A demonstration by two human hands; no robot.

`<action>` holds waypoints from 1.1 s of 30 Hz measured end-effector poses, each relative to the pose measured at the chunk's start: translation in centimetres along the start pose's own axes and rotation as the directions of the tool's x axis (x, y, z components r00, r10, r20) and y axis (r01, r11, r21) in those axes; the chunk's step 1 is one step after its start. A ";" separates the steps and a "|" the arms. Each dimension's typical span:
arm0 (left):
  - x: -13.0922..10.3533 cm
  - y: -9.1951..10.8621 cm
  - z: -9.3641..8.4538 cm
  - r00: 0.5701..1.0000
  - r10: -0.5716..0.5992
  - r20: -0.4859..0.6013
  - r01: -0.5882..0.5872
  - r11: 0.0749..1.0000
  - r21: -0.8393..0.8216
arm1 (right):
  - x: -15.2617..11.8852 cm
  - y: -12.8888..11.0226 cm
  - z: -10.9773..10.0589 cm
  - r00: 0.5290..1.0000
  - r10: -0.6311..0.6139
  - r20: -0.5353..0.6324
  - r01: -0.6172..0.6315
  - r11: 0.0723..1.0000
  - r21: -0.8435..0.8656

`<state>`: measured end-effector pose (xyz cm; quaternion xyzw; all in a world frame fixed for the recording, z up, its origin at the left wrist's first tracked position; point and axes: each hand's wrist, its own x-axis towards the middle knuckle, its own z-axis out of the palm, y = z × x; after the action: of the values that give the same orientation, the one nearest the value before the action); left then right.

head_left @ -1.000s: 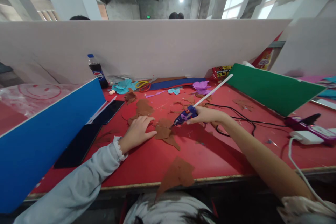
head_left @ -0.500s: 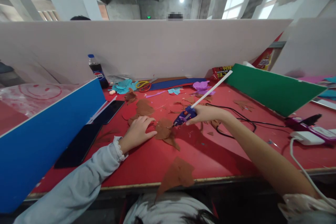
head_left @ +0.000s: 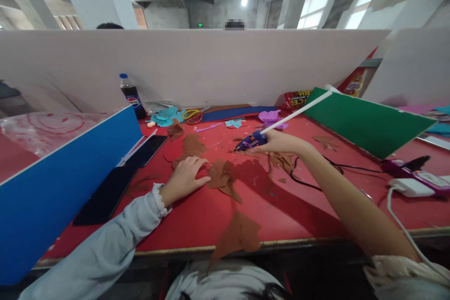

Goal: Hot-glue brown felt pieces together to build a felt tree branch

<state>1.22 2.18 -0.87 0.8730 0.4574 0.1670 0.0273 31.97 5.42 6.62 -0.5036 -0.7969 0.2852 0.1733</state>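
My right hand (head_left: pixel 281 142) grips a blue hot glue gun (head_left: pixel 250 142), its nozzle pointing left. A long white glue stick (head_left: pixel 298 112) sticks out of the gun's back, slanting up to the right. My left hand (head_left: pixel 188 176) lies on the red tabletop with its fingers stretched out. Its thumb tip reaches the edge of a layered brown paper piece (head_left: pixel 220 174); whether it presses on it I cannot tell. More brown paper (head_left: pixel 192 144) lies just beyond my left fingers. Another brown sheet (head_left: pixel 239 234) hangs over the table's front edge.
Blue (head_left: pixel 70 173) and green (head_left: pixel 365 122) boards stand at the sides. Two dark phones (head_left: pixel 105 197) lie at the left. Behind are a cola bottle (head_left: pixel 132 96), scissors (head_left: pixel 193 116) and paper scraps. A black cord (head_left: pixel 305 182) runs to a power strip (head_left: pixel 418 176) at right.
My right hand has moved the glue gun off the brown paper piece, up and to the right, and the glue stick leans lower. My left hand stays where it was.
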 end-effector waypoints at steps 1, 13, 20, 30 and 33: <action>0.0 0.0 0.0 1.000 0.001 -0.005 -0.001 1.000 -0.005 | 0.0 0.5 0.1 1.000 0.014 -0.011 -0.014 1.000 0.015; -0.1 -0.1 0.1 1.000 0.013 -0.005 -0.013 1.000 0.002 | -0.9 4.6 2.3 0.993 0.119 0.011 -0.119 0.991 0.058; -0.1 -0.1 0.2 1.000 0.016 -0.009 -0.016 1.000 0.001 | -1.0 5.4 2.6 0.998 0.051 -0.047 -0.054 0.997 -0.059; 0.0 -0.1 0.0 0.998 0.034 -0.059 -0.033 0.999 0.021 | -3.4 6.1 2.4 0.965 0.162 -0.204 -0.245 0.830 -0.501; 0.0 0.1 -0.4 0.996 0.061 -0.058 -0.062 0.998 -0.016 | -4.9 5.3 2.8 0.940 0.174 -0.295 -0.325 0.724 -0.609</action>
<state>1.14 2.11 -0.49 0.8813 0.4293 0.1968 0.0166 36.24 2.01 1.15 -0.6630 -0.7465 -0.0443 0.0339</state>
